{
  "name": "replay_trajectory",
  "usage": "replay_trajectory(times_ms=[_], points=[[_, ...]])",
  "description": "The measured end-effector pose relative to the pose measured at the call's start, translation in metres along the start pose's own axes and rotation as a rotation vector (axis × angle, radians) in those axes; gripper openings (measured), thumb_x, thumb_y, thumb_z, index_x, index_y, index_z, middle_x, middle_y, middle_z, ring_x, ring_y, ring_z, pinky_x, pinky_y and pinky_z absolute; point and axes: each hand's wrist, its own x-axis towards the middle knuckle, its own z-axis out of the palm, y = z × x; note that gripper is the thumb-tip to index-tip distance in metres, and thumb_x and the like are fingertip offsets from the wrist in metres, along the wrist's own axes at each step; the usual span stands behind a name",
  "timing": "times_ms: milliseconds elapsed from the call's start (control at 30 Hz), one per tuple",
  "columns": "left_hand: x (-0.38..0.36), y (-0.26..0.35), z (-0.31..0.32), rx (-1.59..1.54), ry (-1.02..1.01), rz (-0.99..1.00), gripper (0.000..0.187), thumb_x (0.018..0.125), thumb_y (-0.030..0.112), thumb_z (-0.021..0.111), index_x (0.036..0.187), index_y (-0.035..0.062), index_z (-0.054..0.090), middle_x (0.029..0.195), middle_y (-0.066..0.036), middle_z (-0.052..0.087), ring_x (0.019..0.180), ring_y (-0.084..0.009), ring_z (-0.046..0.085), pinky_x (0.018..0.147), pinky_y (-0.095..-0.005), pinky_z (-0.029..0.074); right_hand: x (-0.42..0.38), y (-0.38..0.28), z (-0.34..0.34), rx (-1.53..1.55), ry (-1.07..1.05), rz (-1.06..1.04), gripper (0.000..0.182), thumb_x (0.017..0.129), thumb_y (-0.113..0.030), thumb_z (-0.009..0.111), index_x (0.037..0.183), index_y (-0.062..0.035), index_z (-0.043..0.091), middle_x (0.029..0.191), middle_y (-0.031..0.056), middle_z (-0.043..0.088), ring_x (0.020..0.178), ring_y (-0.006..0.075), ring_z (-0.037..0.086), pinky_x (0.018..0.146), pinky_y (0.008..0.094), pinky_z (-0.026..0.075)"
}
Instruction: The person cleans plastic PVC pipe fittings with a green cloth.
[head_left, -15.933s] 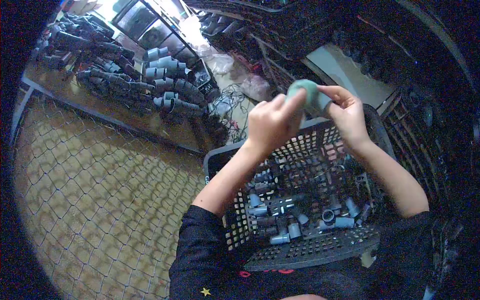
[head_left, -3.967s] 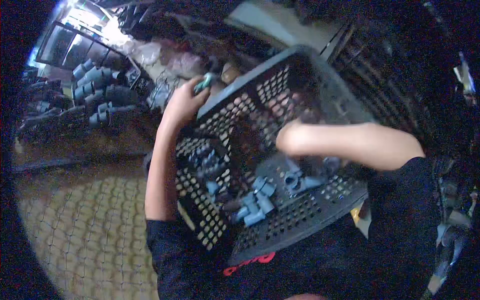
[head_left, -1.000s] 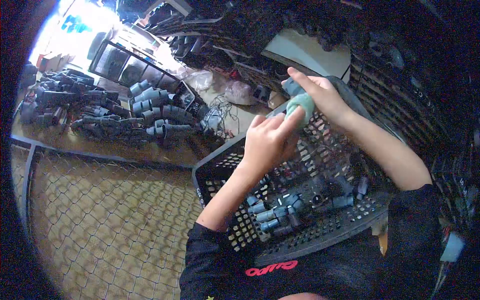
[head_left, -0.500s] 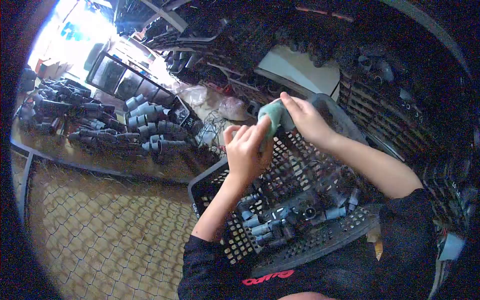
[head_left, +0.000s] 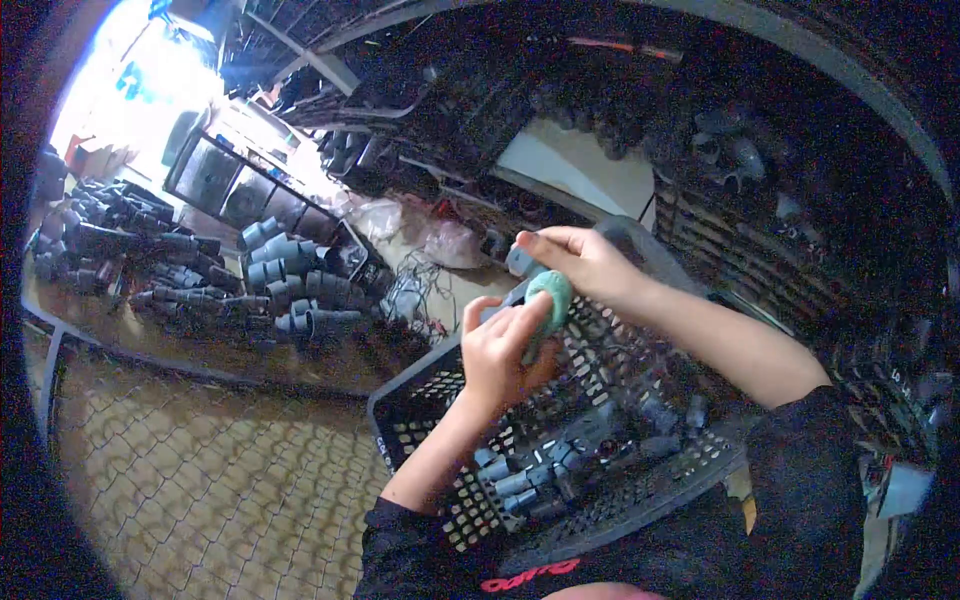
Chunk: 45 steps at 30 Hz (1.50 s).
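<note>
My left hand [head_left: 497, 358] is closed on a crumpled green cloth [head_left: 551, 294], its fingers pressed into the fabric. Just above it, my right hand [head_left: 597, 270] grips a small grey pipe fitting [head_left: 520, 262] between thumb and fingers. Most of the fitting is hidden by the right hand. Both hands are over a black perforated plastic crate [head_left: 408, 366]. Down in the crate lie several grey pipe fittings [head_left: 522, 492], gathered toward the side near my body.
At the left, a table carries piles of grey pipe fittings [head_left: 300, 268]. Clear plastic bags [head_left: 450, 243] and tangled wires lie beyond the crate. Dark racks [head_left: 740, 240] stand at the right, near a white panel [head_left: 580, 160]. Wire mesh [head_left: 210, 470] covers the lower left.
The right hand has moved left, showing the end of the grey fitting beyond its fingertips. The green cloth has come down to below the right hand, separated from the fitting's end.
</note>
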Motion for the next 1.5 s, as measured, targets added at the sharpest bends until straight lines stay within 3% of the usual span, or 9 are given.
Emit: replay_trajectory(times_ms=[200,300,433,667,867,900,1100,1267,1500], points=[[0.003,-0.012,-0.008,0.059,0.087,-0.157,0.047,0.068,0.005,0.065,0.115,0.0056,0.060,0.088,-0.009,0.069,0.076,-0.0241,0.066,0.083,-0.0383,0.044,0.003,0.006,0.002,0.033,-0.090,-0.020,0.053,0.101,-0.048,0.039,0.124,-0.0043,0.058,0.098,0.0009,0.064,0.086,0.0063,0.056,0.079,0.0231,0.047],[-0.007,-0.012,-0.002,0.078,-0.061,0.093,0.048,0.070,0.013,0.069,0.116,0.0111,0.059,0.085,-0.006,0.068,0.077,-0.0202,0.066,0.084,-0.0382,0.042,-0.003,0.000,0.007,0.151,0.024,-0.032,0.044,0.104,-0.037,0.037,0.129,-0.0045,0.051,0.098,0.0046,0.062,0.087,0.0103,0.058,0.081,0.0260,0.048],[0.010,-0.021,-0.008,0.226,0.024,-0.048,0.041,0.072,0.013,0.066,0.113,0.0124,0.059,0.077,-0.002,0.065,0.072,-0.0162,0.065,0.086,-0.0398,0.040,0.005,0.010,0.003,-0.172,0.145,-0.281,0.034,0.105,-0.032,0.035,0.115,-0.0056,0.054,0.093,0.0021,0.060,0.088,0.0111,0.059,0.080,0.0261,0.048],[0.015,-0.013,-0.004,0.180,-0.042,0.127,0.054,0.064,0.016,0.071,0.116,0.0143,0.059,0.073,-0.002,0.059,0.067,-0.0199,0.060,0.083,-0.0379,0.045,-0.010,-0.018,-0.001,0.111,0.090,0.067,0.055,0.096,-0.055,0.045,0.112,-0.0030,0.051,0.093,0.0098,0.066,0.081,0.0131,0.065,0.076,0.0256,0.052],[0.013,-0.011,-0.006,0.010,-0.061,-0.017,0.053,0.069,0.012,0.069,0.121,0.0095,0.057,0.079,-0.006,0.066,0.068,-0.0223,0.064,0.068,-0.0378,0.049,-0.021,-0.019,-0.003,-0.107,0.288,-0.046,0.036,0.100,-0.040,0.048,0.105,-0.0059,0.056,0.086,0.0016,0.059,0.075,0.0101,0.058,0.073,0.0247,0.048],[0.010,-0.009,-0.003,-0.001,-0.073,0.012,0.054,0.069,0.011,0.069,0.121,0.0080,0.057,0.079,-0.006,0.067,0.069,-0.0224,0.065,0.062,-0.0372,0.048,-0.008,0.004,-0.008,-0.186,0.317,-0.329,0.027,0.102,-0.035,0.046,0.109,-0.0098,0.054,0.087,0.0017,0.060,0.076,0.0092,0.058,0.072,0.0231,0.046],[0.025,-0.017,-0.008,-0.037,0.004,0.039,0.049,0.065,0.008,0.070,0.112,0.0087,0.056,0.074,-0.006,0.060,0.064,-0.0257,0.059,0.065,-0.0374,0.045,-0.020,-0.028,-0.002,-0.140,0.105,-0.112,0.037,0.105,-0.037,0.026,0.121,-0.0133,0.050,0.096,-0.0004,0.055,0.073,0.0037,0.051,0.058,0.0189,0.041],[-0.002,-0.005,0.023,-0.111,-0.033,0.091,0.050,0.061,0.011,0.071,0.108,0.0125,0.058,0.081,-0.005,0.059,0.072,-0.0255,0.060,0.073,-0.0379,0.046,-0.022,-0.027,0.002,0.014,0.086,-0.043,0.040,0.105,-0.038,0.030,0.109,-0.0063,0.055,0.098,0.0029,0.055,0.094,0.0100,0.050,0.089,0.0258,0.040],[0.005,-0.011,0.003,0.151,-0.019,0.131,0.037,0.070,0.021,0.071,0.105,0.0164,0.059,0.071,0.000,0.053,0.066,-0.0189,0.058,0.070,-0.0364,0.042,-0.002,-0.017,0.005,0.104,0.072,0.049,0.045,0.101,-0.047,0.040,0.098,-0.0066,0.059,0.080,-0.0026,0.053,0.075,0.0050,0.049,0.069,0.0226,0.041]])
